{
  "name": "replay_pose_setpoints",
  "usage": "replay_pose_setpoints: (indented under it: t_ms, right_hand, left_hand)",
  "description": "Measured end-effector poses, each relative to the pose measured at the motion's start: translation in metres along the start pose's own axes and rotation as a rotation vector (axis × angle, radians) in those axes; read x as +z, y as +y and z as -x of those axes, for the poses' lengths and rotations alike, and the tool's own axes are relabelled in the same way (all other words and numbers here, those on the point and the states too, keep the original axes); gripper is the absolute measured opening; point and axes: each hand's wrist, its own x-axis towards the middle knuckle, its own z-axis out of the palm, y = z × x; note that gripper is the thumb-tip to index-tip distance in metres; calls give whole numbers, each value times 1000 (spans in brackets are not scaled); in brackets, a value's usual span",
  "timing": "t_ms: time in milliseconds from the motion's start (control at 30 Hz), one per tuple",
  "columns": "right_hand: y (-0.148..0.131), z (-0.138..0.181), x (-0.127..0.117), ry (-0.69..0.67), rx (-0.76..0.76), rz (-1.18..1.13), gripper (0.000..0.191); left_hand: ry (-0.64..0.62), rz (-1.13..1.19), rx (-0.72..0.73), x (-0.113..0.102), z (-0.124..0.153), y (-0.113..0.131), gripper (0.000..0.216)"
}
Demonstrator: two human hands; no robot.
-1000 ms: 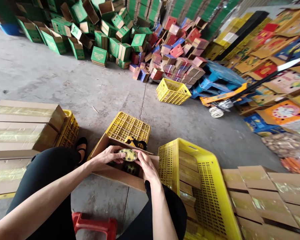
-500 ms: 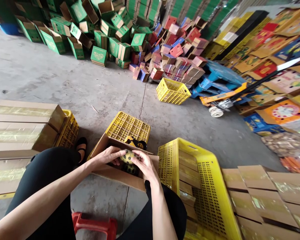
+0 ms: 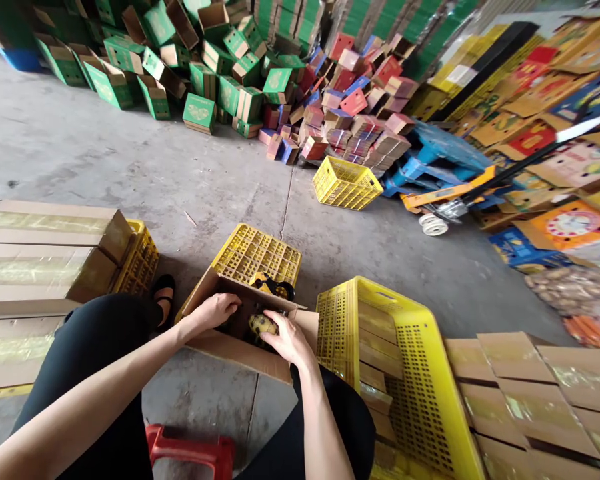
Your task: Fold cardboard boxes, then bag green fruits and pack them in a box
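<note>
An open cardboard box [image 3: 257, 357] sits low between my knees. Inside it lies a yellow, dark-spotted rounded thing [image 3: 261, 325] that looks like a turtle's shell underside. My right hand [image 3: 286, 337] grips its right side, thumb and fingers around it. Over the left part of the box, apart from that thing, is my left hand [image 3: 217, 312], its fingers loosely curled with nothing visible in them. A yellow-and-black tape dispenser [image 3: 273, 285] rests just past the box's far wall. The box's dark interior hides what else lies there.
An upturned yellow crate [image 3: 260, 250] stands behind the box. To my right are a large yellow crate [image 3: 425, 373] holding cartons and several taped cartons [image 3: 525, 393]. Taped boxes [image 3: 45, 260] are stacked at left. A red stool [image 3: 190, 450] is below me; a pallet jack [image 3: 450, 200] stands farther right.
My left hand has let go of the spotted thing and moved left. My right hand has lowered it slightly and keeps hold of it, now alone.
</note>
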Motion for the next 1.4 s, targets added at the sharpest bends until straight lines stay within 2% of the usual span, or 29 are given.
replay_pose_setpoints:
  t_ms: [200, 400, 600, 833, 1033, 1133, 1200, 1400]
  right_hand:
    - [6, -3, 11, 4, -70, 237, 60]
    - [9, -3, 13, -29, -82, 274, 57]
    - [6, -3, 8, -55, -65, 251, 19]
    - [5, -3, 7, 44, -36, 224, 26]
    - [4, -5, 6, 98, 2, 131, 32]
    - [4, -7, 7, 94, 22, 45, 36]
    - [5, -8, 9, 84, 27, -81, 41]
    - [2, -9, 15, -25, -40, -748, 48]
  left_hand:
    - [-101, -158, 16, 13, 7, -13, 33]
    - [-112, -226, 5, 14, 11, -12, 35]
    - [-100, -213, -13, 18, 8, -13, 33]
    - [-52, -132, -19, 18, -2, -7, 29]
    - [7, -25, -51, 8, -2, 12, 28]
    - [52, 78, -83, -2, -1, 28, 27]
    - [95, 227, -112, -8, 1, 40, 29]
    - [142, 676, -118, -21, 10, 63, 34]
